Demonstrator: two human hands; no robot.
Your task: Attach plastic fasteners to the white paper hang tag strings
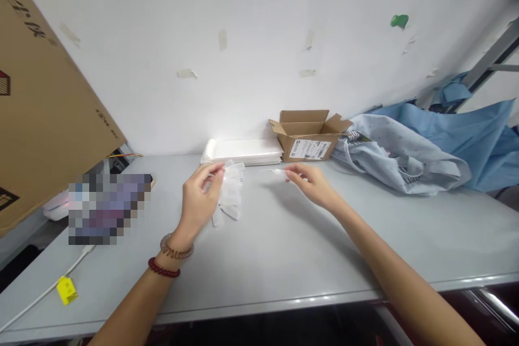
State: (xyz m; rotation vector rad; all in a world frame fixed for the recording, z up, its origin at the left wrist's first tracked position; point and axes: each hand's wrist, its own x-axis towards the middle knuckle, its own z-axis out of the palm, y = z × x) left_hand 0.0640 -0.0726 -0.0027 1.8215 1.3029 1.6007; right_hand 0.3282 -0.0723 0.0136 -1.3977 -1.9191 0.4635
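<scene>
My left hand [199, 192] is closed, with thumb and fingertips pinching a fanned bunch of translucent white strips [232, 190] that hangs over the table. To the right, my right hand [311, 183] pinches one small translucent white piece [278, 172] between thumb and forefinger. Its thin end points left toward the bunch, with a gap between the two. What exactly the strips are is too blurred to make out. Just behind my hands lies a stack of flat white packets [247, 149].
An open cardboard box [308, 143] stands against the wall beside the packets. A light blue cloth bag [405, 162] lies on the right of the grey table [275, 265]. At left are a pixelated device [111, 211], a white cable [75, 266] and a large leaning carton [48, 92].
</scene>
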